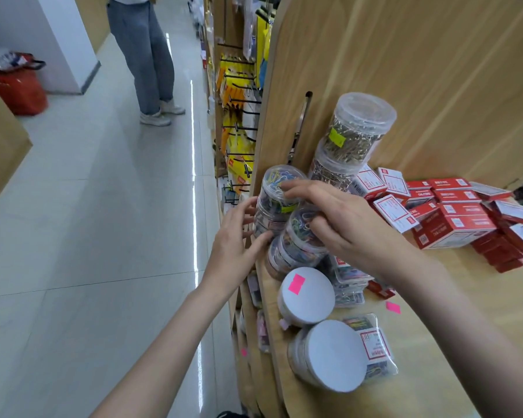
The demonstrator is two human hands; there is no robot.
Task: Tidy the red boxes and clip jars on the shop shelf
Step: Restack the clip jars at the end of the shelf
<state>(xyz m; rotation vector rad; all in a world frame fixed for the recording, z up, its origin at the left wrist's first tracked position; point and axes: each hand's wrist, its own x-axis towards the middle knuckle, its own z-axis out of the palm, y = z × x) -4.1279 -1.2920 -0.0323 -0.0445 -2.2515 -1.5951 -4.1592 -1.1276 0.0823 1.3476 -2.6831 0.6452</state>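
Clear jars of coloured clips point(280, 188) stand stacked at the left end of the wooden shelf point(435, 297). My left hand point(239, 236) touches the stack's lower jars from the left with straight fingers. My right hand point(341, 224) rests over the stack: its fingertips lie on the top jar's lid and its curled fingers are on a second stack of coloured clip jars point(296, 245) in front. Two jars of metal clips point(354, 131) are stacked behind. A jumbled pile of red boxes point(453, 218) fills the shelf to the right.
Two tubs with white lids point(308, 294) point(332, 354) and flat packs of clips point(372, 342) lie at the shelf's near end. Hooks with hanging goods point(239, 95) line the aisle side. A person point(145, 55) stands in the aisle beside a red basket point(18, 86).
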